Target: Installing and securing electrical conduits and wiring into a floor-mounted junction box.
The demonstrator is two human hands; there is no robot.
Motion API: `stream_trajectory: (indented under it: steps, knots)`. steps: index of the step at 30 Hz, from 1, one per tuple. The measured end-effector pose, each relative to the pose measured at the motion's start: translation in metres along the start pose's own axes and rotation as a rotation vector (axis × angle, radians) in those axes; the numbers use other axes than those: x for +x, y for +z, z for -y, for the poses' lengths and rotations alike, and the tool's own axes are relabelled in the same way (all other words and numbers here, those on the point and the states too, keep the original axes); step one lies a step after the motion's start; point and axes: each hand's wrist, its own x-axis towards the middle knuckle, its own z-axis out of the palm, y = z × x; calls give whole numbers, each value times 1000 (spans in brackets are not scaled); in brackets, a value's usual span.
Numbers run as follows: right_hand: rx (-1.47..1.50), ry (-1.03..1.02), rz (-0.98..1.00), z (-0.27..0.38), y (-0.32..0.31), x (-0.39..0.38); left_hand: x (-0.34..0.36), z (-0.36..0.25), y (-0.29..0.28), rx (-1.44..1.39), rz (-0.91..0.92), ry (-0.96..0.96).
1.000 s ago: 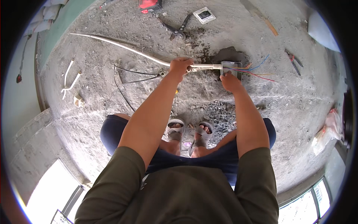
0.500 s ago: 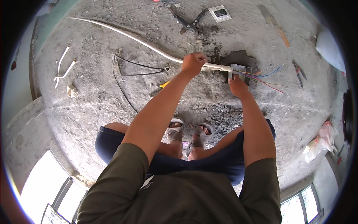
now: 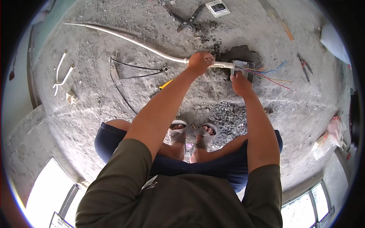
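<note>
Left hand (image 3: 200,64) has moved nearer the grey box (image 3: 243,65), gripping white pipe (image 3: 221,64); right hand (image 3: 241,84) grips the box.

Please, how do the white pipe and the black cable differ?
The white pipe is thicker than the black cable. The white pipe curves gently; the black cable bends sharply. The left hand grips the white pipe, not the black cable. Both are long and slender.

At the top of our view, dark-handled shears (image 3: 186,25) lie near a square white-framed plate (image 3: 218,8) on rough concrete (image 3: 95,47). To the right we see a wooden-handled blade (image 3: 288,31), pliers (image 3: 303,63) with their handles apart, and a crumpled plastic bag (image 3: 327,140).
</note>
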Motion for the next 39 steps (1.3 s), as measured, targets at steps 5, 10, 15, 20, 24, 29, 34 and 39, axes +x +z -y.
stream_trajectory:
  steps: [5,10,15,20,24,29,34,39]
  knots:
    - [-109,-118,-36,3,1,-3,0,6,0,41,1,51]
    - [-21,-26,-38,-1,6,3,1,9,10,103,-88,142]
    - [-16,19,-64,3,9,4,3,15,15,187,-179,209]
    - [-25,68,-26,3,11,2,6,9,13,116,-94,57]
    - [-43,40,-77,9,9,0,10,3,6,59,20,-64]
    - [-46,46,-34,5,6,5,18,-7,8,199,-23,-54]
    - [-60,29,-69,8,14,6,37,3,-10,86,253,-230]
    - [-100,53,-11,13,4,2,38,-6,-6,235,201,-158]
